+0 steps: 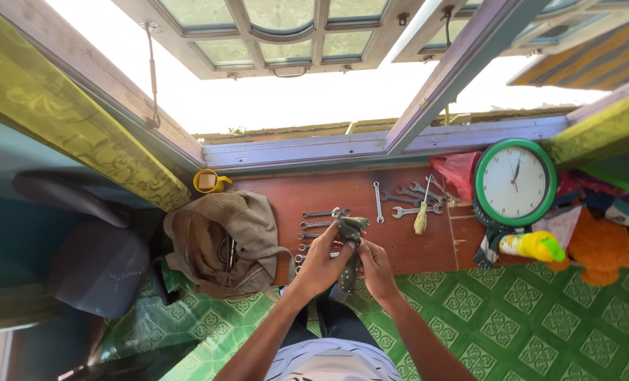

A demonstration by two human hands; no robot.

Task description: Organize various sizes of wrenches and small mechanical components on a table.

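**Both hands on a dark rag over the desk**

Left hand (323, 259) and right hand (376, 267) are both curled shut around a dark rag (350, 247), held up just above the front edge of the wooden desk (413, 247). Whether a tool sits inside the cloth can't be told. To do this well, judging from the grip: keep the cloth bunched tight in one hand, work with the other, stay over the desk. A row of wrenches (319, 224) lies just behind the hands, more wrenches (413, 197) and a yellow-handled screwdriver (421, 217) further right. Canvas bag (223, 240) left, green-rimmed clock (515, 182) right.
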